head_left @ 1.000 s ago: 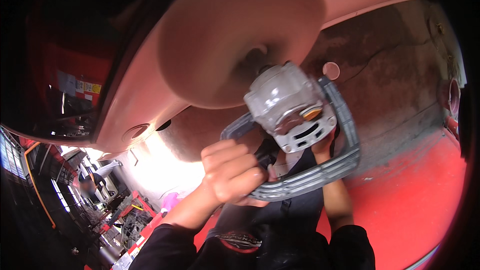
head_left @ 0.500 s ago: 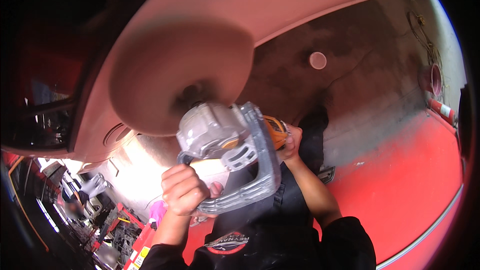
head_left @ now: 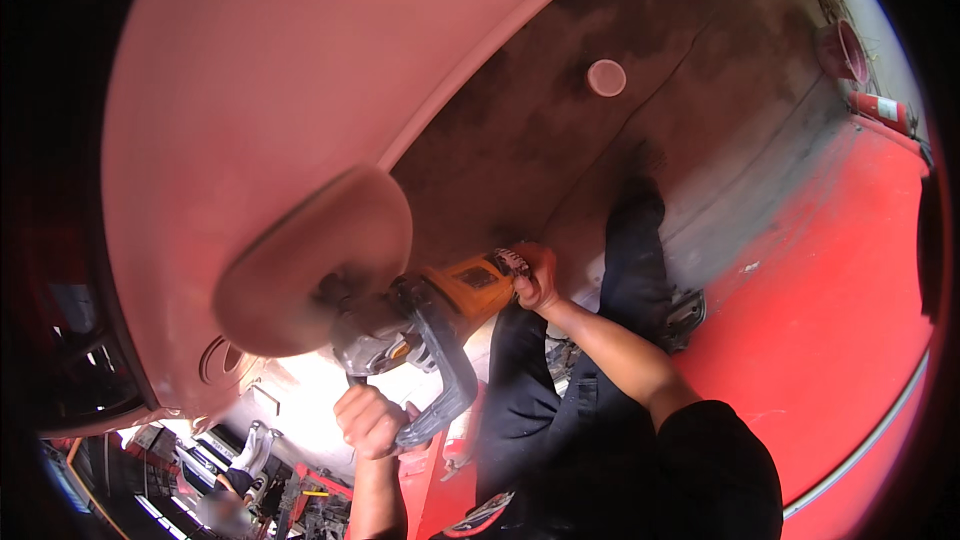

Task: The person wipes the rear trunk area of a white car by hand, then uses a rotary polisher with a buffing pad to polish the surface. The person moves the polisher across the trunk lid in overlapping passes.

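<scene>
With both hands I hold a power polisher (head_left: 475, 285) that has an orange body, a grey metal head and a grey D-shaped handle. My left hand (head_left: 370, 420) is wrapped round that front handle, fingers closed. At the rear end of the body, my right hand (head_left: 538, 277) is closed round the grip. The polisher's wide round pad (head_left: 315, 260) is blurred and lies tilted close to the pinkish-red car panel (head_left: 270, 70); whether its whole face touches is hidden. A round outline, like a fuel flap (head_left: 219, 360), shows low on the panel beside the pad.
A round pale lid-like object (head_left: 606, 78) lies on the dark floor (head_left: 510, 140). A bucket (head_left: 843, 50) and a red cylinder (head_left: 882, 112) stand by the right wall. A red surface (head_left: 800, 340) fills the right side. Tools and another person (head_left: 235, 490) are at lower left.
The polisher has swung down and left in view, its pad tilting further and more orange body showing. Both hands stay on it. My right hand has moved left; the view has shifted.
</scene>
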The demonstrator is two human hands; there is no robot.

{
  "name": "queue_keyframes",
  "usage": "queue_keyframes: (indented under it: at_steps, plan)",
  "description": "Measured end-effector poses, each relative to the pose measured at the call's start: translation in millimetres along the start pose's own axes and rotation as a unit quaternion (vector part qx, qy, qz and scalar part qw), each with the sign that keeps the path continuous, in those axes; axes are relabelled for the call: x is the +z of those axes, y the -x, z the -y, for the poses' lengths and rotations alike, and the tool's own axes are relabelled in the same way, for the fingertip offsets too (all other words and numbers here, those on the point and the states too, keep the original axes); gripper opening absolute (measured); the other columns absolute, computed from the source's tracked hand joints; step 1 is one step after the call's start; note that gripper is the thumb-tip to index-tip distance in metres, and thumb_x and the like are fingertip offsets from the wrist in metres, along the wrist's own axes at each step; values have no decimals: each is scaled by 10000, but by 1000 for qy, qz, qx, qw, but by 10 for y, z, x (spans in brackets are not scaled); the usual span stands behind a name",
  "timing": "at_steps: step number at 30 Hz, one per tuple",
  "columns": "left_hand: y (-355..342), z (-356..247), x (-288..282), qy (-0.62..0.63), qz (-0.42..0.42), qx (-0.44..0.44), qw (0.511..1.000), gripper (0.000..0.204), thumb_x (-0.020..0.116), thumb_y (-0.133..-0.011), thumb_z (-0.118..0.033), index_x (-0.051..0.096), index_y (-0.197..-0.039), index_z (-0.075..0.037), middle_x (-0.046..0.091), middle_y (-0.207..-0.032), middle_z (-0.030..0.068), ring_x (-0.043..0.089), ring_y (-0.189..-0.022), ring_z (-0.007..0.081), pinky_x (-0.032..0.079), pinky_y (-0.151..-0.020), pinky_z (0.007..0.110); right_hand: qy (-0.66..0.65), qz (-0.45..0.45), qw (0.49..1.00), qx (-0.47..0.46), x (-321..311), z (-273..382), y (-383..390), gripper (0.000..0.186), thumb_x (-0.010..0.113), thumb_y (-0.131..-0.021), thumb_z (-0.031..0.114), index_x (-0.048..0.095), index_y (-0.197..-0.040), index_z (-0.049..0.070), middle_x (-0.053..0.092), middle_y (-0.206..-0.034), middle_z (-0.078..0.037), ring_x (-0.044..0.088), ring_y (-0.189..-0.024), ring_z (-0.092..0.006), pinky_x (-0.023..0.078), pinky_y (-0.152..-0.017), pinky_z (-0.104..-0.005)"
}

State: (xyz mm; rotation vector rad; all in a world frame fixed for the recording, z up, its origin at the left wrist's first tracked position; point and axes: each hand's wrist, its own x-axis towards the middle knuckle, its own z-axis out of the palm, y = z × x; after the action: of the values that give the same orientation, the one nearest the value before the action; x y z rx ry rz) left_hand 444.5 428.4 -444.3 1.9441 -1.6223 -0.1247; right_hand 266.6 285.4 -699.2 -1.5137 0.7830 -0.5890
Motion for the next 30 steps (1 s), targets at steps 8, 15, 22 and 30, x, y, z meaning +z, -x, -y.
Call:
queue_keyframes:
  at_steps: [8,15,22,30]
  plan:
    - [-195,53,447,-20,56,-3,998,269,691,-702,-86,464,-558,-93,397,-501,13,407,-408,182,269,-428,300,-113,-32,993,26,84,-827,-9,849,493,-888,804,742,-965,-4,711,-847,-177,707,-756,-340,510,-676,-405]
    - [-1033,-169,1016,-12,90,6,996,337,734,-763,-284,487,-611,-111,398,-559,0,487,-470,173,380,-433,322,-283,-67,942,166,-377,-1259,-133,852,467,-916,786,735,-1021,-15,724,-933,-189,720,-816,-338,533,-737,-409]
    - [-1813,-464,1544,-8,70,-14,997,353,761,-720,-206,442,-605,-108,407,-566,21,498,-474,189,391,-436,338,-436,-89,858,257,-965,-1400,-481,838,446,-936,768,731,-1060,-10,726,-972,-192,721,-847,-350,542,-763,-417]
    - [-1638,-598,1085,-36,134,-15,990,307,725,-721,-324,498,-644,-132,442,-614,-1,508,-530,163,354,-475,319,-446,-25,863,235,-705,-1258,-454,823,423,-959,747,725,-1104,-4,729,-1017,-196,723,-882,-364,552,-791,-425]
